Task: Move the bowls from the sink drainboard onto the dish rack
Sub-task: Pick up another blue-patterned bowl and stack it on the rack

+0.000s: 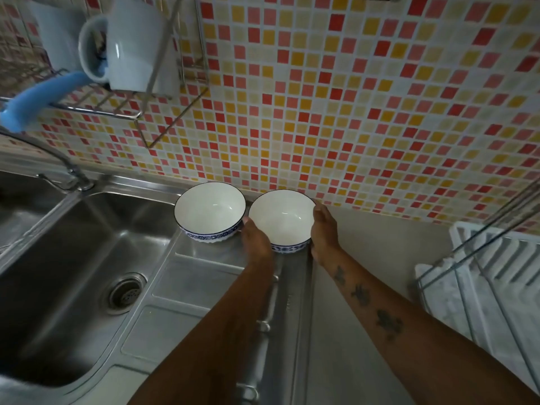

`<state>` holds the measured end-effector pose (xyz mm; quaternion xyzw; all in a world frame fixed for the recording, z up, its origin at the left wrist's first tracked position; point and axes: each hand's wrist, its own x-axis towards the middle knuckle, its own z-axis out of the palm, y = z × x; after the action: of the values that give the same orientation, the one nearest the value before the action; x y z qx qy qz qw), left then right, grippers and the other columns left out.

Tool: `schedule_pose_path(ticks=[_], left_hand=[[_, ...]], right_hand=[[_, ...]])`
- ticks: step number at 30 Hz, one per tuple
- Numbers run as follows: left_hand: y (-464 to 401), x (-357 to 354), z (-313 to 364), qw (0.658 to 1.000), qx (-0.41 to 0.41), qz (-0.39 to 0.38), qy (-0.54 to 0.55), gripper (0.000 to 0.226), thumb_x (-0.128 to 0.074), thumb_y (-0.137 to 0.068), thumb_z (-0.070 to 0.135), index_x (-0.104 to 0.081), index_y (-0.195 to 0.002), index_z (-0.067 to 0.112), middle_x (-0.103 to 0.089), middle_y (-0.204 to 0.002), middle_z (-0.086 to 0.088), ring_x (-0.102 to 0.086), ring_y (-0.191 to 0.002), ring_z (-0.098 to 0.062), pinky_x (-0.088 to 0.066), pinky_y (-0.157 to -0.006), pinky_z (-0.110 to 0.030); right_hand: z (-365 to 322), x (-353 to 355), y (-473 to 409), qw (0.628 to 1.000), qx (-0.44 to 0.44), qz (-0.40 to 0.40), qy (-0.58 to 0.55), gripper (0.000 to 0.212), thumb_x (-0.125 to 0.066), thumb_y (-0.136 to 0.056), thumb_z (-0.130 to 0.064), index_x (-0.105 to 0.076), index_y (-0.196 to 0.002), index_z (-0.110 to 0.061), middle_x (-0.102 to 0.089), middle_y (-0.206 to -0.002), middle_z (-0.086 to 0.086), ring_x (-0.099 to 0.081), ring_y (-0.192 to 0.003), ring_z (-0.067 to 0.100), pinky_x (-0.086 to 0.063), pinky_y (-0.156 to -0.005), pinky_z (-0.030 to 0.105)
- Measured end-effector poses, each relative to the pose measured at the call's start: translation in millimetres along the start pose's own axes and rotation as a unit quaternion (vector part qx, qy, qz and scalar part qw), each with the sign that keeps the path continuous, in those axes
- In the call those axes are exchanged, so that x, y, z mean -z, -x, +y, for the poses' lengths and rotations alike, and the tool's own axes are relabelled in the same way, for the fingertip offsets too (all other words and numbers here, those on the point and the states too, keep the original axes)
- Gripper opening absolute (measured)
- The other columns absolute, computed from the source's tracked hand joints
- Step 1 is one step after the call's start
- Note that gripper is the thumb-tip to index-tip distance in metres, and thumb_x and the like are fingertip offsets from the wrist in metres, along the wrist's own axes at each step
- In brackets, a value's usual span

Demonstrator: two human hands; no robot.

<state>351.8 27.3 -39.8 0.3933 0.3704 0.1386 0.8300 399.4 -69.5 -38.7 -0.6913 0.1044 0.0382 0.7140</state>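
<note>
my 2 forearms come up from the bottom edge, the right one w/ a row of dark tattoo marks. left hand [254, 239] is cupped against the left side of the right bowl [281, 220], right hand [323, 229] is pressed on its right side, so both hands are clamped round that 1 bowl, fingers curled on the outside wall. can't tell if it's off the steel or resting on it.

2 bowls total, both white inside w/ a blue pattern band round the outside, both upright on the far end of the sink drainboard [201, 285]. the left bowl [209, 210] sits just beside the held one, rims nearly touching, no hand on it.

1 sink basin [70, 264] to the left w/ 1 drain [126, 292] in its floor. to the right, past a strip of grey desk [377, 258], 1 white dish rack [493, 276] w/ wire bars over it, nothing in the part i can see.

further back, 1 tap [62, 163] at the sink's rear corner. then the tiled wall [336, 112], red/orange/cream squares. up top left, 1 wire wall shelf [117, 109] w/ 1 white mug [128, 45] on it and 1 blue handle [43, 96] poking out.
</note>
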Motion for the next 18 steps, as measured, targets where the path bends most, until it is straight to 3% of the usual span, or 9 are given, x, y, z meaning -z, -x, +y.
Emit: schedule_pose_path(ticks=[6,12,16,18], left_hand=[[28,-11,19,0.999,-0.012,-0.039,0.008,0.045,-0.028,-0.103,0.042,-0.045,-0.14,0.022,-0.054,-0.14,-0.007,-0.056,-0.107,-0.022,-0.048,-0.092,-0.036],[96,-22,68,0.999,-0.023,-0.033,0.03,0.034,-0.035,-0.1,0.047,-0.057,-0.122,0.031,-0.066,-0.121,0.001,-0.063,-0.108,-0.025,-0.053,-0.096,-0.045],[161,-18,110,0.994,-0.064,-0.057,0.061,0.028,-0.041,-0.1,0.044,-0.062,-0.088,0.03,-0.074,-0.079,0.013,-0.07,-0.074,-0.011,-0.06,-0.06,-0.027],[202,-10,130,0.991,-0.08,-0.087,0.067,0.026,-0.043,-0.098,0.046,-0.064,-0.091,0.033,-0.077,-0.079,0.014,-0.073,-0.075,-0.013,-0.063,-0.062,-0.034]], right_hand=[[-34,7,19,0.998,0.018,0.043,-0.029,0.038,-0.032,-0.103,-0.027,-0.054,-0.134,-0.019,-0.052,-0.142,0.007,-0.051,-0.121,0.023,-0.045,-0.105,0.045],[-103,17,80,0.991,0.085,0.067,-0.076,0.033,-0.034,-0.103,-0.026,-0.06,-0.122,-0.03,-0.057,-0.122,-0.005,-0.054,-0.119,0.022,-0.051,-0.095,0.038],[-148,24,142,0.977,0.15,0.081,-0.124,0.031,-0.035,-0.103,-0.023,-0.061,-0.118,-0.033,-0.059,-0.122,-0.005,-0.057,-0.112,0.018,-0.052,-0.084,0.031],[-172,32,178,0.97,0.19,0.078,-0.133,0.031,-0.036,-0.103,-0.024,-0.06,-0.107,-0.043,-0.061,-0.118,-0.01,-0.057,-0.111,0.014,-0.051,-0.082,0.028]])
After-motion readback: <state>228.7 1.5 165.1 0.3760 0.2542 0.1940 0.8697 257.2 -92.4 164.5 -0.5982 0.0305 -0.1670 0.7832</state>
